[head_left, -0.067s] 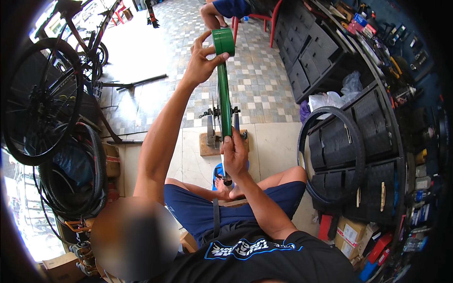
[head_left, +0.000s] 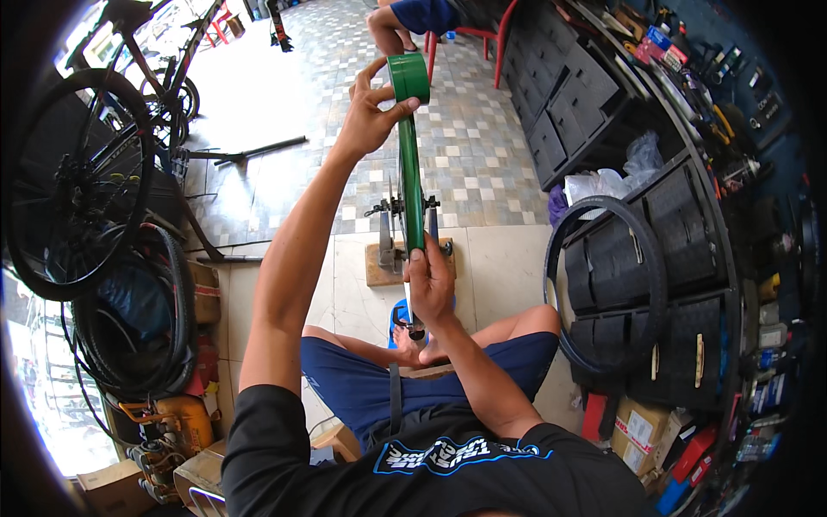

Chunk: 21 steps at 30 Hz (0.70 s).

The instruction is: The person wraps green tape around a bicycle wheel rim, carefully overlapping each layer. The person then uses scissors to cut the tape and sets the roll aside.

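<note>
My left hand (head_left: 376,114) is stretched far out and grips a roll of green tape (head_left: 408,79) between thumb and fingers. A strip of green tape (head_left: 412,177) runs from the roll back toward me, along the edge of a bicycle wheel seen nearly edge-on. My right hand (head_left: 430,283) wraps round the near part of the wheel rim (head_left: 410,303), its thumb pressing on the near end of the strip. The wheel is mounted by its axle in a truing stand (head_left: 386,231) on a wooden base (head_left: 376,265). The rim hides most of the spokes.
A bicycle tyre (head_left: 556,284) leans against black drawers (head_left: 642,250) on the right. To the left are a bicycle wheel (head_left: 82,185) and several hanging tyres (head_left: 183,310). A blue object (head_left: 398,312) lies by my feet. Beyond, a person (head_left: 392,30) is near a red chair (head_left: 500,43).
</note>
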Tool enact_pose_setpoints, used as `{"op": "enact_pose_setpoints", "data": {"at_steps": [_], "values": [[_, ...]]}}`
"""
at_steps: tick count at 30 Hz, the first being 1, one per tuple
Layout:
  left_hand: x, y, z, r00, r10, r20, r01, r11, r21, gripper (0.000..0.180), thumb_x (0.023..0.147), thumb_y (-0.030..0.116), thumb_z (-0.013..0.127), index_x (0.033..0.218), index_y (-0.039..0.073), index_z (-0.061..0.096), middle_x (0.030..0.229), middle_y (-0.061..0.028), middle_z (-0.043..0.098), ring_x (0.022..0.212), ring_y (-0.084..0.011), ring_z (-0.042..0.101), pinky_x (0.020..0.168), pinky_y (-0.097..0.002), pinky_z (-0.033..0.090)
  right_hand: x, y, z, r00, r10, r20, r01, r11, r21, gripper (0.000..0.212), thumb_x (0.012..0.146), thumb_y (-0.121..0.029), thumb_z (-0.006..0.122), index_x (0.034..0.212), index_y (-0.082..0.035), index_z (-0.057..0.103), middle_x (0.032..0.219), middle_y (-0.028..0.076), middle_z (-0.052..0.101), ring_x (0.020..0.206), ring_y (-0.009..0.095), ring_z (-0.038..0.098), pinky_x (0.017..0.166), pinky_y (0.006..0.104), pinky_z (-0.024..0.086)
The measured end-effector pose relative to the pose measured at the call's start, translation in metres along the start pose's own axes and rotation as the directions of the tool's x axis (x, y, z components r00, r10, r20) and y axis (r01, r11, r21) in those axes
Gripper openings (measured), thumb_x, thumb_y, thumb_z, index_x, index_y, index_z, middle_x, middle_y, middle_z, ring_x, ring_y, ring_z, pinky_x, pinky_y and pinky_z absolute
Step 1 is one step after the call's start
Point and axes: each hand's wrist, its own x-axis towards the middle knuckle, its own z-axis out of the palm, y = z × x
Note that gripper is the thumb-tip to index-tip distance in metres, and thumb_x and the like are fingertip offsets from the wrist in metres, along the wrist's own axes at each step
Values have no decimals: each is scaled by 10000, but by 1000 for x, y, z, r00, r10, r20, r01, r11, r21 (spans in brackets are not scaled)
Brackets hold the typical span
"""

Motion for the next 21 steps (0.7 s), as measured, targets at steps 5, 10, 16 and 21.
{"op": "enact_pose_setpoints", "data": {"at_steps": [5, 10, 16, 21], "values": [[-2, -2, 3, 1000, 7, -22, -6, 999, 37, 303, 876, 410, 796, 1108, 216, 813, 1607, -182, 326, 1491, -398, 271, 1194, -542, 286, -1, -8, -10, 1000, 4, 6, -4, 1000, 5, 424, 1061, -188, 530, 1431, 18, 539, 666, 31, 593, 588, 75, 565, 537, 267, 470], [-3, -1, 12, 998, -27, -62, 31, 998, 62, 328, 878, 432, 789, 1113, 204, 811, 1607, -182, 316, 1455, -425, 290, 1167, -569, 302, 11, -14, -38, 994, 17, 110, -25, 997, 72, 414, 1086, -167, 483, 1455, 18, 516, 743, -24, 531, 610, 45, 499, 545, 214, 420], [-11, -2, 18, 992, -28, -120, 39, 996, 86, 327, 879, 430, 788, 1119, 209, 809, 1603, -164, 323, 1430, -418, 305, 1151, -573, 311, 12, -19, -47, 986, 61, 153, -72, 995, 66, 415, 1090, -173, 475, 1461, 9, 510, 727, -22, 522, 620, 44, 495, 565, 216, 424], [-13, -3, 16, 991, -57, -125, 69, 993, 95, 315, 885, 413, 784, 1139, 227, 802, 1598, -156, 330, 1424, -415, 317, 1149, -565, 321, 13, -14, -44, 993, 31, 115, -41, 995, 86, 418, 1072, -174, 513, 1433, 35, 529, 670, -6, 545, 590, 48, 503, 536, 239, 430]]}}
